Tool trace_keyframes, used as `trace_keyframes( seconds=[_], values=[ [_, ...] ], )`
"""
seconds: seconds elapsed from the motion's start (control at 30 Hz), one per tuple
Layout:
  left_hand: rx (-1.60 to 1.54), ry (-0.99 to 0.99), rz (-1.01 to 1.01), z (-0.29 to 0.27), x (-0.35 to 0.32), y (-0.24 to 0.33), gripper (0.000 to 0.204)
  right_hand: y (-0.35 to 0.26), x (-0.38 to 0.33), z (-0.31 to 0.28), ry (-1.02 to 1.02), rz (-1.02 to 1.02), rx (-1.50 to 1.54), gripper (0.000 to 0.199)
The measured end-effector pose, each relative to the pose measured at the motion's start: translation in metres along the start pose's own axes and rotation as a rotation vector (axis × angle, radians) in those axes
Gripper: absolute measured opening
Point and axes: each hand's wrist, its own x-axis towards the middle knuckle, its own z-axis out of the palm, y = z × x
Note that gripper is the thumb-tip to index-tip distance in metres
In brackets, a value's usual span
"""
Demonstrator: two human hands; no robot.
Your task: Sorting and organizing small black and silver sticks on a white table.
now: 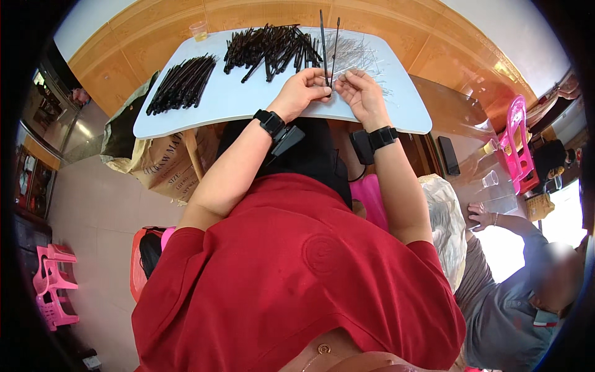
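Two thin black sticks (323, 46) stand up in a narrow V from the fingers of my left hand (305, 93), which pinches them near their lower ends over the table's front edge. Beside it, my right hand (362, 98) has its thumb and forefinger pressed together; what they hold, if anything, is too fine to tell. A loose pile of similar black sticks (269, 51) lies at the back middle of the pale table (229, 102). At the left, more black sticks (181, 85) lie lined up in a bundle. Thin clear strands (365, 57) are scattered behind my right hand.
A plastic cup (199, 31) stands at the table's back left corner. Below the left edge is a brown paper sack (162, 162). To the right, a wooden table carries a phone (448, 155) and a clear cup (490, 178). Another person's hand (480, 216) rests there.
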Motion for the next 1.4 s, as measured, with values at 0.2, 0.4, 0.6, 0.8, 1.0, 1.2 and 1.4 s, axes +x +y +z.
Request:
trace_keyframes(
  seconds=[0.2, 0.4, 0.6, 0.8, 1.0, 1.2, 1.4],
  values=[
    [-0.015, -0.048, 0.001, -0.0010, 0.0005, 0.0014, 0.033, -0.0021, 0.0014, -0.0029, -0.042, 0.023, -0.020, 0.010],
    [-0.018, -0.052, -0.027, 0.0007, -0.0018, 0.0043, 0.033, -0.0001, 0.0049, -0.0051, -0.085, 0.047, -0.071, 0.010],
    [-0.026, -0.053, -0.027, 0.0001, -0.0024, 0.0044, 0.033, -0.0010, 0.0029, -0.0017, -0.060, 0.055, -0.091, 0.010],
    [-0.040, -0.051, -0.030, 0.0011, -0.0026, 0.0055, 0.032, -0.0040, 0.0013, 0.0003, -0.057, 0.069, -0.097, 0.010],
    [-0.013, -0.084, -0.059, -0.0005, -0.0039, 0.0069, 0.034, -0.0041, 0.0011, 0.0006, -0.051, 0.097, -0.098, 0.010],
    [-0.014, -0.062, -0.049, 0.0008, -0.0047, 0.0083, 0.033, -0.0053, -0.0008, 0.0011, -0.074, 0.110, -0.093, 0.011],
    [-0.012, -0.096, -0.045, -0.0008, -0.0045, 0.0083, 0.032, -0.0057, 0.0007, 0.0024, -0.063, 0.100, -0.090, 0.010]
  ],
)
